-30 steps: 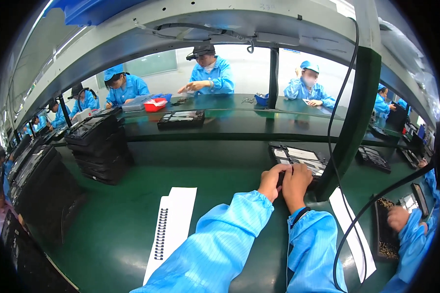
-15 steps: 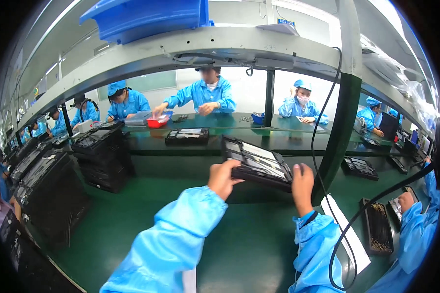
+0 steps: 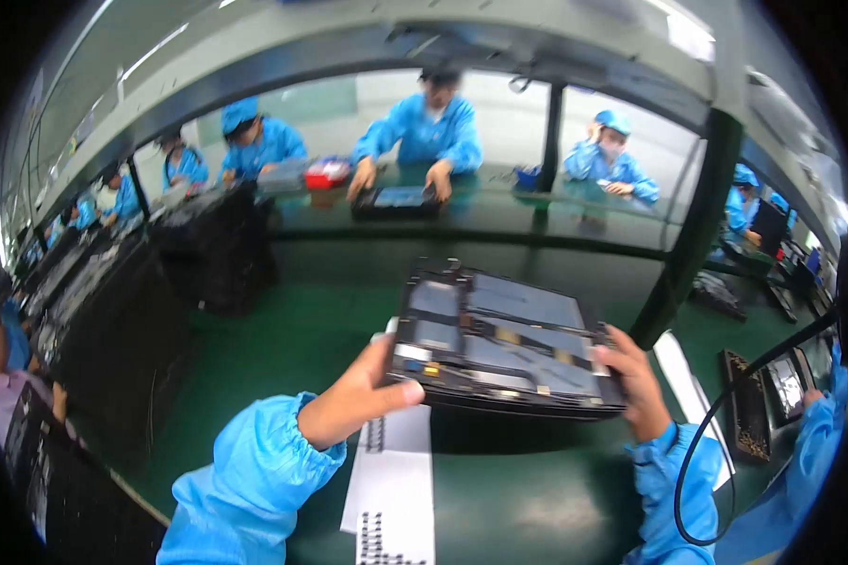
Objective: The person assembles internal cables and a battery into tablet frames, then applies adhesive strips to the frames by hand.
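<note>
Holding flat rectangular dark device chassis (image 3: 504,344), left hand (image 3: 358,400), right hand (image 3: 636,381)

White sheets (image 3: 396,480), stacked black trays (image 3: 212,250)

An opened tablet chassis (image 3: 504,344) sits between the hands, the left hand (image 3: 363,400) at its left edge and the right hand (image 3: 631,381) at its right edge, above the tabletop (image 3: 301,339). Below the left hand a paper sheet (image 3: 396,480) lies on the tabletop. Left of the hands stand stacked trays (image 3: 212,250). Right of the right hand lies another tray (image 3: 749,405), with a cable (image 3: 716,414) in front of it
</note>
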### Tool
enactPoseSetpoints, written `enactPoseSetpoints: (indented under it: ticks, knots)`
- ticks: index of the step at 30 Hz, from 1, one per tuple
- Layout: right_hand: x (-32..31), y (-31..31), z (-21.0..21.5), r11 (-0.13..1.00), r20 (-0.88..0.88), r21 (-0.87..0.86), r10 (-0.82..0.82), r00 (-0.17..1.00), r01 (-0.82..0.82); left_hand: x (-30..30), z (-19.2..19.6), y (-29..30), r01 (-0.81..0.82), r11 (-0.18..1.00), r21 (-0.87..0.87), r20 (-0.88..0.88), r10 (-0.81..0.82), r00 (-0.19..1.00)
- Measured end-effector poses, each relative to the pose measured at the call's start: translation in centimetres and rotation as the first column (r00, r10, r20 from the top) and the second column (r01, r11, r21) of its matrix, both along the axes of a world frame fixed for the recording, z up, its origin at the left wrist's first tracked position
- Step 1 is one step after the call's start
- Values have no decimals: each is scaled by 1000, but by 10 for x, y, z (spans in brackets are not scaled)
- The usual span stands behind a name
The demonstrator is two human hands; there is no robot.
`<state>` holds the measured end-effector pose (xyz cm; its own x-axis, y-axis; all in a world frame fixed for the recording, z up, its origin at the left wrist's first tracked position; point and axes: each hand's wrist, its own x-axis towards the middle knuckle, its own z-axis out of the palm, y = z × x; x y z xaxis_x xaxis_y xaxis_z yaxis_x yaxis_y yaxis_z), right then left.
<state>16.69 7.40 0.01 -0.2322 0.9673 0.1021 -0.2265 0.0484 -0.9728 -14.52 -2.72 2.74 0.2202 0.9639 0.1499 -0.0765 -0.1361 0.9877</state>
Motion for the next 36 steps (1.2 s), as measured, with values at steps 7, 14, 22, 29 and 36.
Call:
enactPoseSetpoints:
  ticks: [7, 14, 22, 29, 36]
  knots:
    - [30, -57, -24, 993, 102, -82, -71, 992, 80, -45, -53, -60, 402, 872, 280, -862, 44, 506]
    - [-3, -64, 2, 500, 532, 846, -813, 236, -182, -29, -62, -69, 414, 830, 375, -812, 78, 579]
    - [-186, -16, 8, 797, 822, 375, -50, 567, -474, -57, -83, -15, 136, 793, 593, -750, 484, 451]
    - [-265, -5, -20, 797, 910, 397, -277, 308, -456, -57, -91, -8, 147, 782, 605, -736, 479, 479]
    - [-269, 1, -21, 838, 908, 395, -295, 297, -378, -52, -91, -6, 154, 766, 623, -724, 492, 483]
